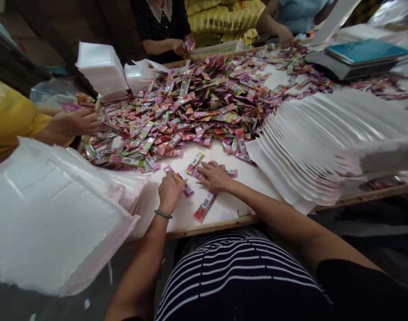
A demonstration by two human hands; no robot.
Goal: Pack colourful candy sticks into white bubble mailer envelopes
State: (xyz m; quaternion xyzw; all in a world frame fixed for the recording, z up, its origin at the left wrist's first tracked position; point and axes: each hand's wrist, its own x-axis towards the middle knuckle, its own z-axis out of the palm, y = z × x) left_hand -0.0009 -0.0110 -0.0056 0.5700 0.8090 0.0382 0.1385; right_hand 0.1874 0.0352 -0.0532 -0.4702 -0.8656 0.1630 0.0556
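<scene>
On the white tabletop (180, 218), my left hand (171, 192), wearing a beaded bracelet (163, 214), has its fingers closed on a small purple snack packet (188, 191). My right hand (217, 177) lies with fingers spread over a few packets, partly hiding them. A green-ended packet (195, 161) sticks out at its fingertips, and a pink packet end (232, 173) shows on its other side. Nearer to me, a red packet (204, 207) lies slantwise below the right palm. Just beyond both hands spreads a large heap of similar small packets (204, 107).
White pouches are stacked at left (50, 209) and fanned out at right (311, 138). A scale (364, 55) stands at the back right. Another white stack (101, 67) is at the back left. Co-workers' hands (75, 122) are at the heap's left and far sides.
</scene>
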